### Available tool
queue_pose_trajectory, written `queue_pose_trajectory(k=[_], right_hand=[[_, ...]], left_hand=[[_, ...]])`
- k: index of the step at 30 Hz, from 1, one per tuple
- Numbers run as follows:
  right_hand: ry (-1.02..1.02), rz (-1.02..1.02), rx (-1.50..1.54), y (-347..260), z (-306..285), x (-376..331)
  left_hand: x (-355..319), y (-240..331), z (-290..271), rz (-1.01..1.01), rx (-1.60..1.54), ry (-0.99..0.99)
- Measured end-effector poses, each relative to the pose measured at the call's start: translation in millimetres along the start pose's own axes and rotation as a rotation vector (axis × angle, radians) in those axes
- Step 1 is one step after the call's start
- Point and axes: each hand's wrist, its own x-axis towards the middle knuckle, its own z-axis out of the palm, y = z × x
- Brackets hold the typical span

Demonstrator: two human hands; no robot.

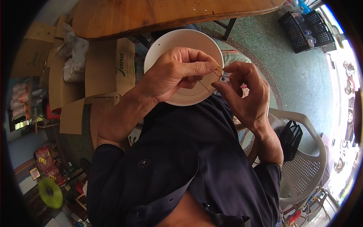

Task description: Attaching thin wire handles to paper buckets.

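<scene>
My left hand [174, 72] and my right hand [242, 90] meet over a white round plate [166, 42] that rests on my lap. Both pinch a small thin tan piece [218, 71], like a sliver or strand, between thumb and fingertips. A fine thread-like line runs from it down across the plate between the hands. My dark blue sleeves and trousers fill the lower middle of the view.
A wooden tabletop [159, 13] curves across the top. Cardboard boxes [100, 66] and plastic bags stand at the left. A white plastic chair [306, 159] with a black bag sits at the right, black crates [302, 26] at the top right, a green tape roll [50, 192] low left.
</scene>
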Motion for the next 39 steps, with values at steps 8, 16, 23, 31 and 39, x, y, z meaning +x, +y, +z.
queue_pose_trajectory(k=[8,16,23,31,39], right_hand=[[0.077,-0.196,-0.140,3.1,3.1,3.3],[0.081,-0.231,-0.112,9.8,2.0,4.5],[-0.092,0.035,-0.083,5.6,-6.1,0.5],[-0.179,0.185,-0.106,8.4,-21.3,3.3],[-0.366,0.505,0.333,3.0,-41.2,6.4]], left_hand=[[0.6,-0.8,1.0,0.026,0.061,0.006],[-1.9,0.1,10.1,0.093,0.257,0.114],[-3.7,0.5,10.9,0.244,0.399,0.191],[-5.6,4.9,4.2,0.321,0.245,0.230],[-10.0,1.0,10.6,0.503,0.651,0.092]])
